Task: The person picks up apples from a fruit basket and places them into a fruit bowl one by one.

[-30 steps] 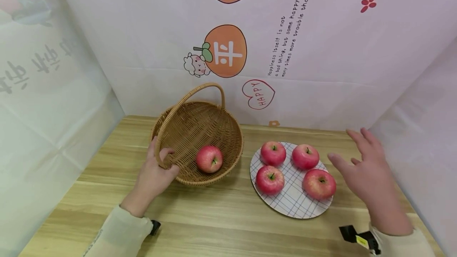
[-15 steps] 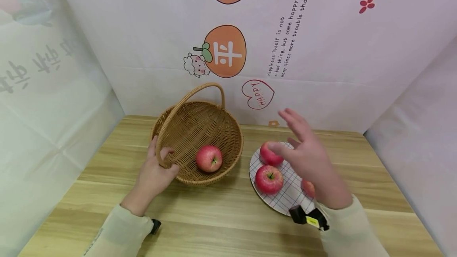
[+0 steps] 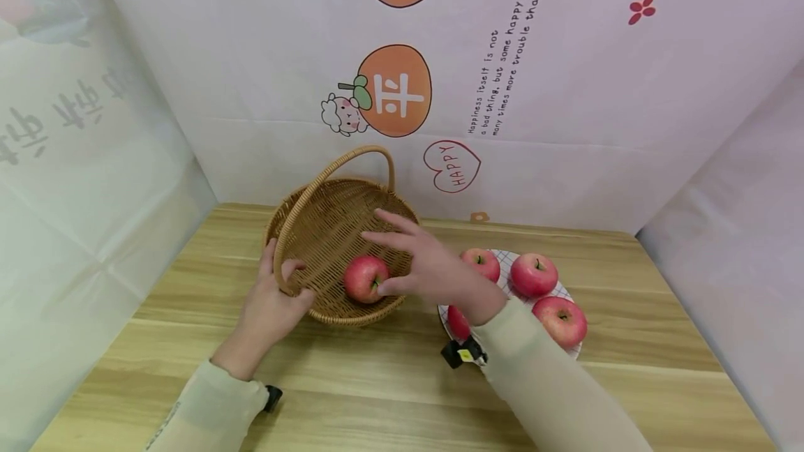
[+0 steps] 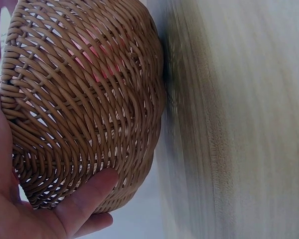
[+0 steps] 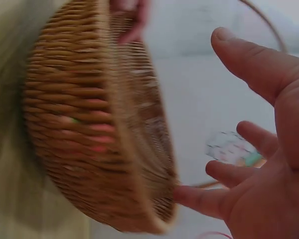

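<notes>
A brown wicker basket (image 3: 333, 229) with a tall arched handle stands on the wooden table, one red apple (image 3: 366, 279) inside it. My left hand (image 3: 270, 305) grips the basket's left rim near the foot of the handle; in the left wrist view its fingers (image 4: 89, 196) curl round the woven side. Over the basket's right part hangs my right hand (image 3: 427, 264), fingers spread and holding nothing. Its thumb overlaps the apple's edge in the head view. To the right, several apples (image 3: 534, 275) lie on a round checked plate (image 3: 502, 257), partly hidden by my right wrist.
The wooden table (image 3: 352, 396) reaches to a white printed backdrop (image 3: 546, 180) behind the basket. White sheets (image 3: 113, 159) also close off the left and right sides.
My right hand has swept left from beyond the plate, across the apples, to above the basket, staying empty with fingers spread. The left hand and basket have stayed put.
</notes>
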Demonstrator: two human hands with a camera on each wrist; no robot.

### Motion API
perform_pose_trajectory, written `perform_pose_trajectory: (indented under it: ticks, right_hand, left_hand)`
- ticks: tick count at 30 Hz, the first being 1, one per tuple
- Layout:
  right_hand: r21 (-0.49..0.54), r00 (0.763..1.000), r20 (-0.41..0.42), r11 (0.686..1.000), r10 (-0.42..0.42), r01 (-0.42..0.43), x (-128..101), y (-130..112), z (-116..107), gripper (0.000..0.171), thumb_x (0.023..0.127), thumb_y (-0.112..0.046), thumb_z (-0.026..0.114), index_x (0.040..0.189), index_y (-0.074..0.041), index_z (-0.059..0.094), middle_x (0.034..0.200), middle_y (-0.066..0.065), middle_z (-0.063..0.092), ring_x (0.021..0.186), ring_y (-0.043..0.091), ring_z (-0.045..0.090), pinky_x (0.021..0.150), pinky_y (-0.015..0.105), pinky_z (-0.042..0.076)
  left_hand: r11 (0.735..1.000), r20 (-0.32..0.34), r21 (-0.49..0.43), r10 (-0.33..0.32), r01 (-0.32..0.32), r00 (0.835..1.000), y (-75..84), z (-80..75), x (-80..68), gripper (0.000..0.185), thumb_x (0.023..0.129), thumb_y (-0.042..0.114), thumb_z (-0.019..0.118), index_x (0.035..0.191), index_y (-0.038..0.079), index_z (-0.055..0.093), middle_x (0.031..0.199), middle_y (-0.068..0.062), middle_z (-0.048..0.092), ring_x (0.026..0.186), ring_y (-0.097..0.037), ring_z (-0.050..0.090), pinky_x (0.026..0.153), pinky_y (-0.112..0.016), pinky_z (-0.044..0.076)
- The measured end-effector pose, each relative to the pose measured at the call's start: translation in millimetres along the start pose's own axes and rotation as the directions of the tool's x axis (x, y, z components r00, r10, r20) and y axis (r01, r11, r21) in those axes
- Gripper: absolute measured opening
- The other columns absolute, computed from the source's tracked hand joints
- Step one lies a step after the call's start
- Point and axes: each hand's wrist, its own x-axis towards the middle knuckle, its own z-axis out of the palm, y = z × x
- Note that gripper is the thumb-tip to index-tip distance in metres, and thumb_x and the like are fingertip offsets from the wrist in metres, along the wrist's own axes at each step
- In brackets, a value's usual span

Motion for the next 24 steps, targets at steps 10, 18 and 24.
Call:
perform_pose_trajectory:
  ticks: [10, 18, 24]
  right_hand:
    - [-0.125, 0.979, 0.194, 0.992, 0.054, -0.030, 30, 7, 38, 0.066, 0.084, -0.019, 0.081, 0.144, -0.028, 0.055, 0.163, -0.007, 0.020, 0.124, 0.020, 0.053, 0.097, 0.035, 0.045]
    - [-0.223, 0.965, 0.250, 0.975, 0.079, -0.022, 37, 8, 42, 0.056, 0.084, -0.015, 0.078, 0.137, -0.026, 0.063, 0.157, 0.003, 0.036, 0.138, 0.021, 0.037, 0.104, 0.039, 0.038]
    - [-0.244, 0.956, 0.285, 0.970, 0.072, 0.000, 41, 11, 42, 0.056, 0.082, -0.010, 0.075, 0.135, -0.023, 0.065, 0.154, 0.007, 0.040, 0.139, 0.021, 0.036, 0.103, 0.037, 0.039]
  left_hand:
    - [0.999, -0.014, 0.038, 0.016, -0.015, 1.000, -3.0, -0.1, 0.8, 0.046, 0.085, 0.018, 0.064, 0.129, 0.006, 0.058, 0.162, -0.024, 0.002, 0.098, -0.047, 0.057, 0.055, -0.036, 0.044]
    - [0.999, -0.016, 0.033, 0.015, -0.015, 1.000, -3.2, 0.3, 1.8, 0.045, 0.085, 0.019, 0.064, 0.128, 0.007, 0.059, 0.163, -0.023, 0.001, 0.100, -0.046, 0.057, 0.053, -0.035, 0.043]
    - [0.999, -0.012, 0.042, 0.010, -0.009, 1.000, -1.3, 0.3, 1.3, 0.047, 0.084, 0.020, 0.064, 0.129, 0.007, 0.058, 0.163, -0.020, 0.000, 0.093, -0.043, 0.058, 0.051, -0.035, 0.043]
